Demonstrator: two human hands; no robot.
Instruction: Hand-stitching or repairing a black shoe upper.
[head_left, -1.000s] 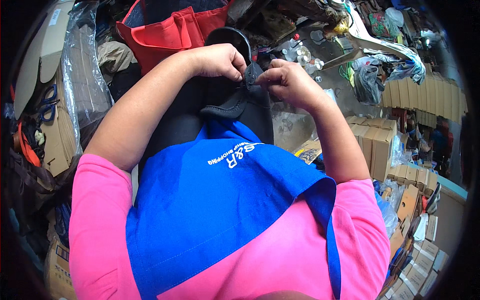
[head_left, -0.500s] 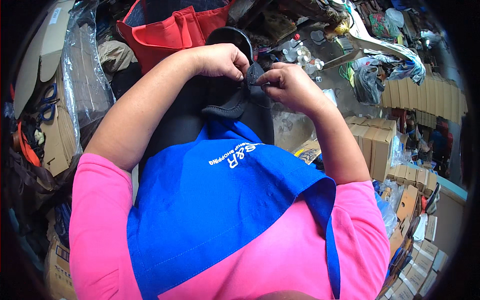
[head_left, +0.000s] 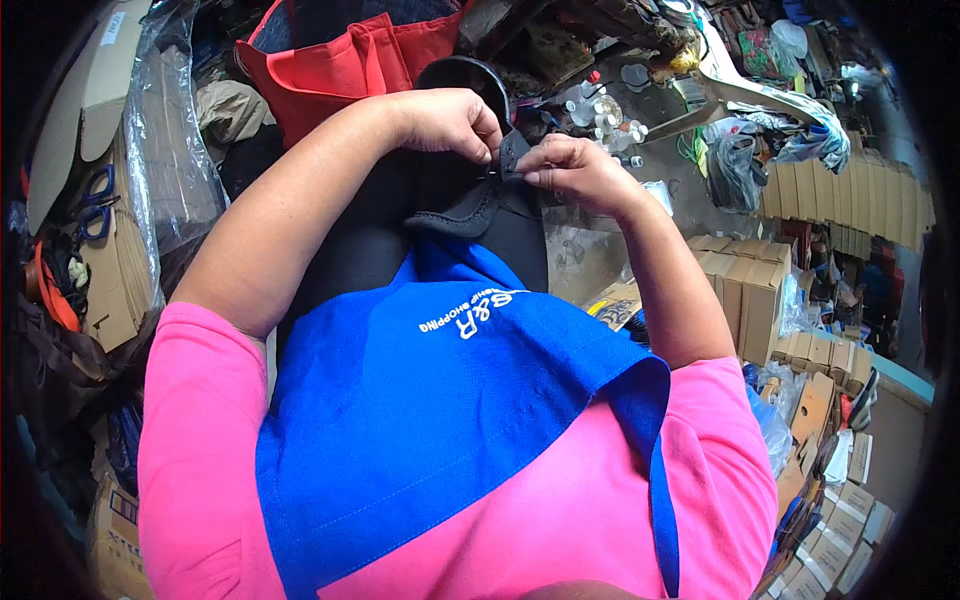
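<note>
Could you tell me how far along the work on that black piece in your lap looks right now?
Done: nothing finished shows. In hand: the left hand and right hand pinch a small dark tab at the top of the black piece on the lap. Left: cannot tell; what the fingers do there is too small to see.

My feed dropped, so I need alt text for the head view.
Both hands, left hand and right hand, pinch a small black fabric piece above the person's lap, over a blue apron. A red bag and cardboard boxes surround them.
</note>
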